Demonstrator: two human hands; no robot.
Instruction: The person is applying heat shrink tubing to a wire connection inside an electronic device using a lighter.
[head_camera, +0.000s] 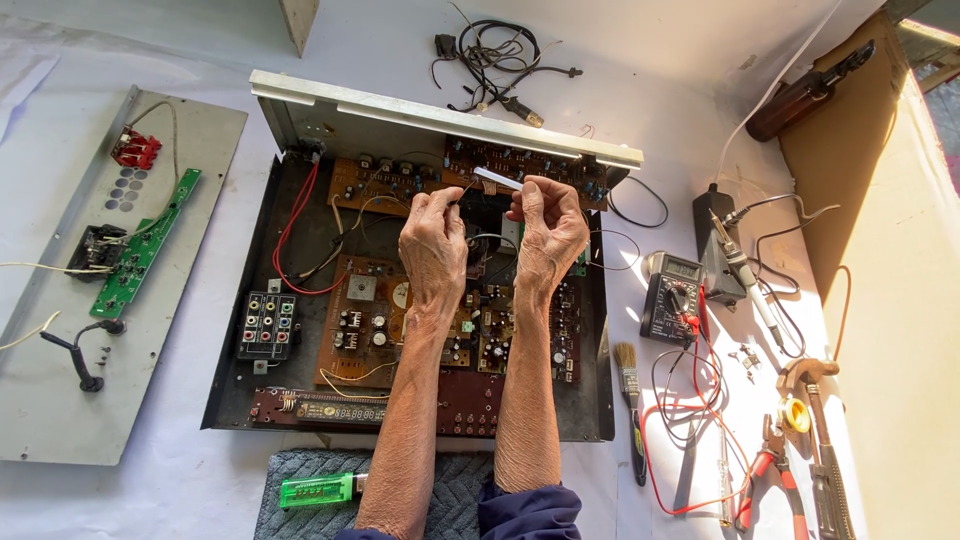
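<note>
Both hands were raised over the open chassis of an amplifier on the counter. The left hand pinched a thin wire, and the right hand held a small white tube at its fingertips. Brown circuit boards lay beneath. A multimeter, brush and pliers sat to the right, a green lighter near the elbows.
</note>
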